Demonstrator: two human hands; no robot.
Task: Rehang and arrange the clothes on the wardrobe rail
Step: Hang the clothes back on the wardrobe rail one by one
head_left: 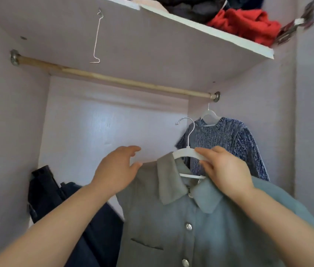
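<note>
Between our hands hangs a grey-green shirt (pixel 190 218) of smooth woven cloth, with a pointed collar, shiny round buttons down the front and a slit chest pocket; its hem and right sleeve run out of view. It sits on a white hanger (pixel 186 152) with flat curved arms and a thin metal hook, which is free in the air below the rail (pixel 113 79). Our right hand (pixel 223 168) pinches the hanger's arm between thumb and fingers. Our left hand (pixel 117 170) is spread and relaxed, thumb at the shirt's shoulder edge, though we cannot tell how firmly it touches. Just beyond our right hand a ribbed blue-and-white knit sweater (pixel 227 139) hangs from a second white hanger (pixel 209 116) at the rail's far end, partly hidden behind the hanger and our fingers. The rail is a round pale wooden pole in metal sockets. Below our left arm lie dark clothes (pixel 65 209), too shadowed to identify. Above our hands, a white shelf (pixel 210 33) carries a crumpled red garment (pixel 248 24) and darker ones, cut off at the top, and a bent wire hook (pixel 96 37) dangles from its underside.
</note>
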